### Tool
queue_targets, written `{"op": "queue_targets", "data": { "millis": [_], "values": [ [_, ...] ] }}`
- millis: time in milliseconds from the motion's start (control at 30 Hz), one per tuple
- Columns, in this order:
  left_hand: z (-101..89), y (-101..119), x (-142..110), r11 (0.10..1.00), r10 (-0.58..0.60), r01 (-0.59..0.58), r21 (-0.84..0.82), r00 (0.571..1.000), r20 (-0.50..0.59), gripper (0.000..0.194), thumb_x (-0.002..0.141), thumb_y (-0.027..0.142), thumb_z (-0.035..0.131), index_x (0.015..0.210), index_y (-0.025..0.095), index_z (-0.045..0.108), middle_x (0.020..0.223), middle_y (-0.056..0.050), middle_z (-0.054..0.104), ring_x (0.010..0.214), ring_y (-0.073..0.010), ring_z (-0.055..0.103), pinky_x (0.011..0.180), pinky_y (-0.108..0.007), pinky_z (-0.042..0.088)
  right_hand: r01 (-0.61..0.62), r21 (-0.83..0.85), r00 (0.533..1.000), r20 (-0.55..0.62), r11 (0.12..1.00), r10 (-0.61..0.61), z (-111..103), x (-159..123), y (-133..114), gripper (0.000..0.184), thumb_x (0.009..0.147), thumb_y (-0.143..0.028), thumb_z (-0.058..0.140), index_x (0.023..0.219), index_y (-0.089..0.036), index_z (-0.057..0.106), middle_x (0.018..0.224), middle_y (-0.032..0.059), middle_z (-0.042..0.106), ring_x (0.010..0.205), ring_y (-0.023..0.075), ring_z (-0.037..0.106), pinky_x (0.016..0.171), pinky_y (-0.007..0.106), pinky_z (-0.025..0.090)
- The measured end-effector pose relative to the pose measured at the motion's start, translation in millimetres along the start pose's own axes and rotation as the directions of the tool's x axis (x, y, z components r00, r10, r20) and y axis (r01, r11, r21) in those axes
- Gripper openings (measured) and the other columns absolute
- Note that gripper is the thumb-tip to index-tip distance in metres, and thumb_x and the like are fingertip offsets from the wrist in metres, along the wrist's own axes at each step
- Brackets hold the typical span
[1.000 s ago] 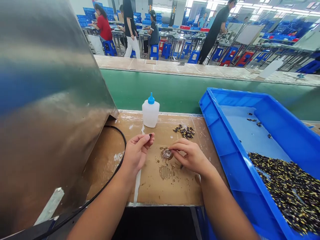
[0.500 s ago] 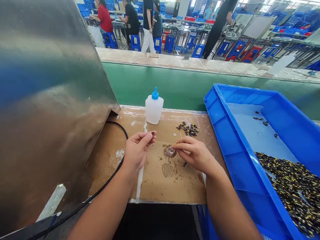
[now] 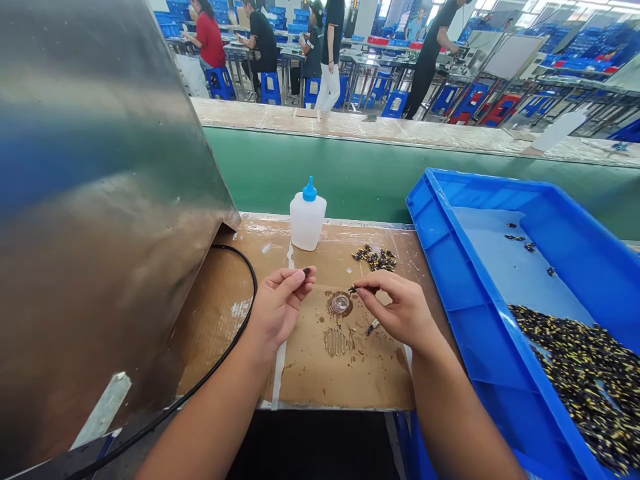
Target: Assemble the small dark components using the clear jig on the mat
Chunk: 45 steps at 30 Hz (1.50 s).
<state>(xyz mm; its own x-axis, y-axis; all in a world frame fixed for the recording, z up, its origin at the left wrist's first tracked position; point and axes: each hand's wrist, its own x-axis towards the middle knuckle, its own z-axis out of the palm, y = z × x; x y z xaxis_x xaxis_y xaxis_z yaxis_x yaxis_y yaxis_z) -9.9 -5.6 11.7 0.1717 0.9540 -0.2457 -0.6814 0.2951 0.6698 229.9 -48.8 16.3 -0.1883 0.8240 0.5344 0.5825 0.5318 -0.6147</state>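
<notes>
My left hand [image 3: 280, 305] pinches a small dark piece [image 3: 306, 271] between thumb and forefinger, above the cardboard work mat [image 3: 325, 377]. My right hand [image 3: 397, 310] holds a similar tiny dark piece [image 3: 353, 289] at its fingertips, just above a round clear disc [image 3: 340, 304] set in a brown stain. A small heap of black-and-gold parts [image 3: 375, 259] lies beyond the hands. Behind it stands a white glue bottle [image 3: 307, 217] with a blue nozzle. One loose part [image 3: 373, 327] lies under my right hand.
A blue plastic tray [image 3: 450, 267] to the right holds a large heap of black-and-yellow parts [image 3: 575, 373]. A stainless steel housing [image 3: 100, 200] fills the left, with a black cable [image 3: 240, 327] beside it. A green-sided bench [image 3: 325, 170] lies ahead; co-workers sit and stand beyond.
My right fingertips have lifted off the round disc and now hold a tiny piece beside it. A loose part shows below that hand. My left hand has barely moved.
</notes>
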Motion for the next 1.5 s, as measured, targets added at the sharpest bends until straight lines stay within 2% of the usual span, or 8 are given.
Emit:
{"op": "queue_targets", "data": {
  "millis": [167, 233, 367, 533, 700, 967, 1267, 1500],
  "values": [
    [3.5, -1.6, -2.9, 0.995, -0.087, 0.088, -0.049, 0.996, 0.023, 0.038, 0.050, 0.026, 0.110, 0.069, 0.017, 0.078, 0.092, -0.009, 0.081, 0.071, -0.0099, 0.073, 0.068, -0.012, 0.061, 0.018, 0.102, 0.972, -0.235, 0.995, 0.007, 6.1, -1.8, -9.1, 0.013, 0.097, -0.014, 0.069, 0.104, -0.022, 0.075, 0.090, 0.0025, 0.076, 0.077, 0.0162, 0.070, 0.072, 0.032, 0.056],
    [3.3, -2.2, -3.7, 0.994, -0.094, 0.096, -0.047, 0.995, 0.039, 0.038, 0.051, 0.027, 0.110, 0.070, 0.017, 0.078, 0.092, -0.009, 0.081, 0.071, -0.0095, 0.073, 0.067, -0.012, 0.061, 0.047, 0.108, 0.980, -0.197, 0.993, -0.025, 5.7, -1.4, -8.8, 0.014, 0.094, -0.011, 0.070, 0.101, -0.022, 0.075, 0.087, 0.0019, 0.075, 0.075, 0.0156, 0.068, 0.070, 0.031, 0.055],
    [3.1, -1.7, -5.6, 0.993, -0.103, 0.107, -0.055, 0.992, 0.065, 0.036, 0.054, 0.026, 0.109, 0.068, 0.017, 0.077, 0.091, -0.009, 0.081, 0.072, -0.0098, 0.073, 0.067, -0.011, 0.061, 0.024, 0.056, 0.998, 0.063, 0.998, -0.027, -0.3, 1.6, -8.1, 0.014, 0.090, -0.009, 0.069, 0.093, -0.022, 0.075, 0.080, -0.0012, 0.072, 0.066, 0.0122, 0.064, 0.062, 0.027, 0.051],
    [5.0, -2.3, -7.5, 0.992, -0.115, 0.119, -0.039, 0.990, 0.082, 0.035, 0.055, 0.025, 0.108, 0.067, 0.017, 0.076, 0.092, -0.009, 0.081, 0.072, -0.0101, 0.074, 0.069, -0.011, 0.062, -0.002, 0.210, 0.995, -0.095, 0.978, 0.022, 2.2, 2.9, -16.9, 0.020, 0.095, -0.011, 0.070, 0.106, -0.024, 0.079, 0.094, 0.0022, 0.078, 0.080, 0.0148, 0.071, 0.072, 0.030, 0.058],
    [5.4, -8.0, -8.7, 0.994, -0.103, 0.107, -0.025, 0.986, 0.133, 0.030, 0.060, 0.025, 0.106, 0.070, 0.019, 0.078, 0.094, -0.006, 0.082, 0.075, -0.0121, 0.077, 0.072, -0.015, 0.064, 0.050, 0.406, 0.981, -0.189, 0.912, 0.031, 24.1, -1.1, -29.7, 0.030, 0.095, -0.009, 0.076, 0.118, -0.027, 0.079, 0.099, 0.0028, 0.080, 0.081, 0.0147, 0.073, 0.068, 0.029, 0.060],
    [7.9, -15.2, -14.8, 0.998, -0.060, 0.058, 0.014, 0.974, 0.219, 0.021, 0.070, 0.029, 0.101, 0.075, 0.021, 0.082, 0.096, -0.008, 0.083, 0.093, -0.0168, 0.080, 0.083, -0.019, 0.066, 0.247, 0.151, 0.925, -0.332, 0.957, -0.186, 45.0, -2.2, -36.7, 0.033, 0.094, -0.005, 0.076, 0.122, -0.024, 0.075, 0.100, 0.0064, 0.081, 0.085, 0.0190, 0.077, 0.075, 0.035, 0.065],
    [7.1, -17.4, -17.4, 0.998, -0.028, 0.015, 0.057, 0.971, 0.238, 0.021, 0.072, 0.032, 0.100, 0.079, 0.022, 0.083, 0.098, -0.010, 0.082, 0.092, -0.0194, 0.080, 0.085, -0.024, 0.066, 0.270, 0.113, 0.918, -0.330, 0.956, -0.220, 42.9, 2.1, -37.9, 0.031, 0.094, -0.006, 0.075, 0.119, -0.025, 0.076, 0.097, 0.0063, 0.082, 0.082, 0.0196, 0.078, 0.072, 0.034, 0.066],
    [11.3, -14.8, -18.7, 0.998, -0.015, -0.002, 0.063, 0.964, 0.264, 0.017, 0.074, 0.030, 0.098, 0.080, 0.022, 0.084, 0.095, -0.007, 0.083, 0.091, -0.0172, 0.079, 0.086, -0.021, 0.065, 0.249, 0.127, 0.928, -0.314, 0.960, -0.199, 44.1, 0.0, -35.4, 0.031, 0.094, -0.005, 0.077, 0.119, -0.024, 0.075, 0.100, 0.0079, 0.082, 0.086, 0.0200, 0.079, 0.074, 0.035, 0.066]
  ]
}}
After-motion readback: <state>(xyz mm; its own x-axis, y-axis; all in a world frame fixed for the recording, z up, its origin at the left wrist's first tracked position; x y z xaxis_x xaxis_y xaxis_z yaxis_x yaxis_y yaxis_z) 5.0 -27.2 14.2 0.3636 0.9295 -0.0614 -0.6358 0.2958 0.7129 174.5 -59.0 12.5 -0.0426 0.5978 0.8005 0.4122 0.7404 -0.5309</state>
